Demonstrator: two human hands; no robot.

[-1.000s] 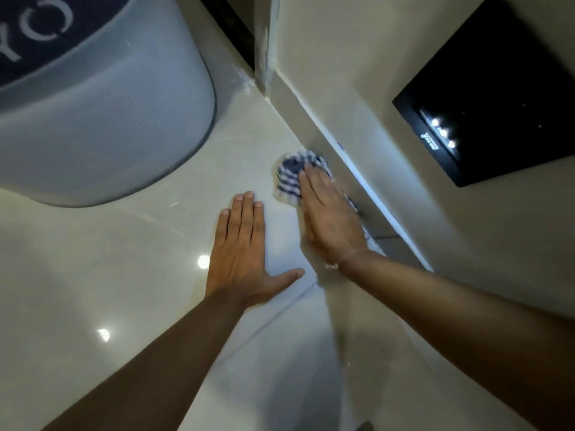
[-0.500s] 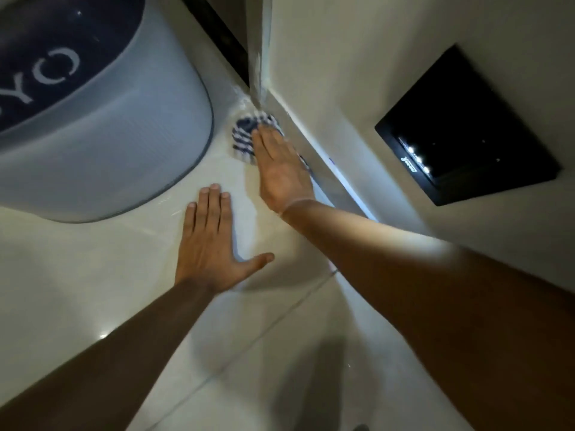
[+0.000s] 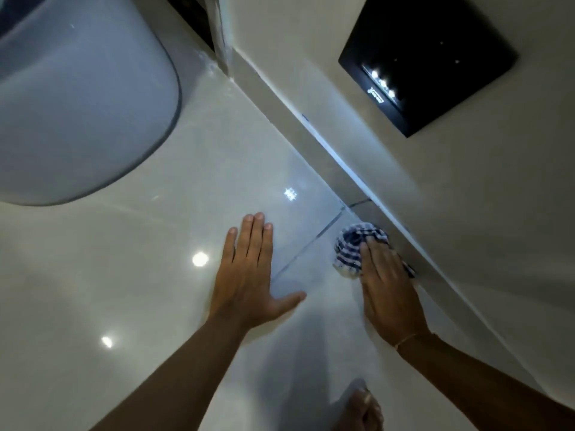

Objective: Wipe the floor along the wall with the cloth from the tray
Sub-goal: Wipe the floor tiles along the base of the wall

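A blue-and-white striped cloth (image 3: 351, 248) lies bunched on the glossy pale tile floor (image 3: 155, 275), right against the skirting of the wall (image 3: 311, 132). My right hand (image 3: 389, 284) presses flat on top of the cloth, fingers pointing away from me, and hides its near half. To its left my left hand (image 3: 249, 275) rests flat on the floor, fingers together and thumb spread, holding nothing. No tray is in view.
A large rounded grey-white container (image 3: 77, 104) stands on the floor at the upper left. On the wall at upper right hangs a black glossy panel (image 3: 429, 57). A dark doorway gap (image 3: 199, 23) sits at the corner. My foot (image 3: 361, 409) shows at the bottom.
My right hand slid the cloth forward to the corner by the doorway, then drew it back along the skirting towards me. My left hand stayed flat on the floor.
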